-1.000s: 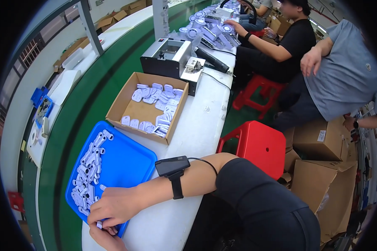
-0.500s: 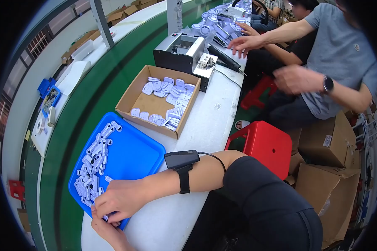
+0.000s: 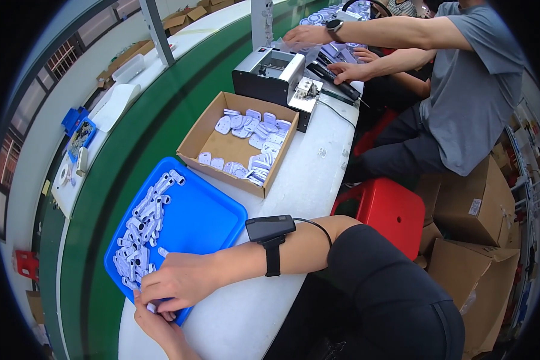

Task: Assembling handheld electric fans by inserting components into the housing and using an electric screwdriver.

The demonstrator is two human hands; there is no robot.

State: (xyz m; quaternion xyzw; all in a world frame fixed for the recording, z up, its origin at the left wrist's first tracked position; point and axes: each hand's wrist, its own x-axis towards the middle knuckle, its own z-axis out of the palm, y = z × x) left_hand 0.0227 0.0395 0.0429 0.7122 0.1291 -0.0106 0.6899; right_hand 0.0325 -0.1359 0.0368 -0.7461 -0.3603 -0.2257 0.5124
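From where I stand, the pile (image 3: 139, 231) of slim white pieces runs down the left side of the tray (image 3: 204, 216), its long line reaching from the far corner toward the hands, single pieces pointing every which way. Its near end lies just beyond the fingertips. Next comes the left hand (image 3: 156, 324), curled narrowly about a white piece (image 3: 152, 308) at the tray's near edge; only the tip shows, so I can't tell how its long axis lies. One loose piece (image 3: 162, 252) sits apart on the blue, slanted, right behind the right hand (image 3: 183, 279), which is clearly the nearer of the two to it. That hand's fingers bend down over the held piece; whether they pinch it, I can't tell.

Counting across: one tray; well over twenty in the pile, too tangled for a true figure; one piece in hand, one loose. Farther right, one box (image 3: 222, 174) with more than twenty flat parts (image 3: 246, 123), overlapping; one machine (image 3: 270, 78) behind it; one red stool (image 3: 396, 210) close by.
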